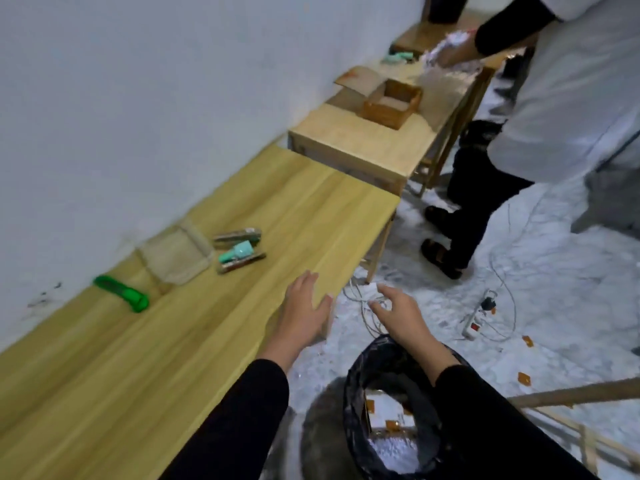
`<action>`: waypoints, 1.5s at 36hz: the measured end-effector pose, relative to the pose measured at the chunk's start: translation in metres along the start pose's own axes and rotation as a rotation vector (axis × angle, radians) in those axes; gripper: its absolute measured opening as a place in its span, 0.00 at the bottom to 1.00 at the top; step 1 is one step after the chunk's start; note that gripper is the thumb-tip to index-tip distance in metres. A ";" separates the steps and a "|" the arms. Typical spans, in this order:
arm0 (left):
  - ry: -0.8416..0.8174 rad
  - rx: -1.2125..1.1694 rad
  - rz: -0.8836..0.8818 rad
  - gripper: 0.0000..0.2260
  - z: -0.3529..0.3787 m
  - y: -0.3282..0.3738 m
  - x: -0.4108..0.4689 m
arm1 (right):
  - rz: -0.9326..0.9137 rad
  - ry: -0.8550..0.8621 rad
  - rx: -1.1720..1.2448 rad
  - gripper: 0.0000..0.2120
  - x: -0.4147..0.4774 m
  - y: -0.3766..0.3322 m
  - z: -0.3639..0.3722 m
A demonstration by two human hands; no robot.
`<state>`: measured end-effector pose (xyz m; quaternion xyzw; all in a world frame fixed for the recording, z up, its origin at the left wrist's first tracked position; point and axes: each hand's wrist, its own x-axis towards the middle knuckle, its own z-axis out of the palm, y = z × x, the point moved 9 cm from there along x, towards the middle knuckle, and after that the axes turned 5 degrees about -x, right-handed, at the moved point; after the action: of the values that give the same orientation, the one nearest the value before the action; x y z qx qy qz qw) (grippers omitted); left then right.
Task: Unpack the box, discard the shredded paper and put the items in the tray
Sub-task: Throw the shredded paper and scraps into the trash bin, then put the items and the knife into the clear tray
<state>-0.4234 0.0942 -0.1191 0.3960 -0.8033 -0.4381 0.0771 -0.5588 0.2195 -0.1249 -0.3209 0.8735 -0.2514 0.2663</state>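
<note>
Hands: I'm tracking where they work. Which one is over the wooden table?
The left hand, spread open above the table at its near edge; the right hand is past that edge, over the floor.

Both forearms are covered by long black sleeves — plain fabric with no visible markings — ending at the wrists. The left hand point(304, 315) and right hand point(401, 315) are bare — no gloves, rings, or watch visible.

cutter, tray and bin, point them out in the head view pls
cutter point(122, 294), head view, middle of its green body
tray point(176, 258), head view, its bare clear floor
bin point(353, 408), head view, left rim of its black liner
</note>
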 end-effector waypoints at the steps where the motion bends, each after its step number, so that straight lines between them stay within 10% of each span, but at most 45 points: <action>1: 0.044 -0.003 -0.006 0.23 -0.022 -0.008 0.003 | -0.034 -0.005 -0.010 0.24 0.006 -0.019 0.006; 12: 0.592 -0.083 -0.339 0.21 -0.204 -0.143 0.006 | -0.391 -0.177 -0.269 0.31 0.072 -0.172 0.091; 25: 0.674 -0.269 -0.513 0.24 -0.216 -0.214 0.049 | -0.735 -0.252 -0.809 0.50 0.156 -0.234 0.177; 54: 1.116 -0.565 -0.472 0.24 -0.194 -0.229 0.050 | -0.490 -0.235 -0.631 0.54 0.218 -0.250 0.196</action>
<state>-0.2351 -0.1349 -0.1881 0.6930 -0.3892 -0.3661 0.4839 -0.4714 -0.1518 -0.1819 -0.6117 0.7690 0.0111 0.1852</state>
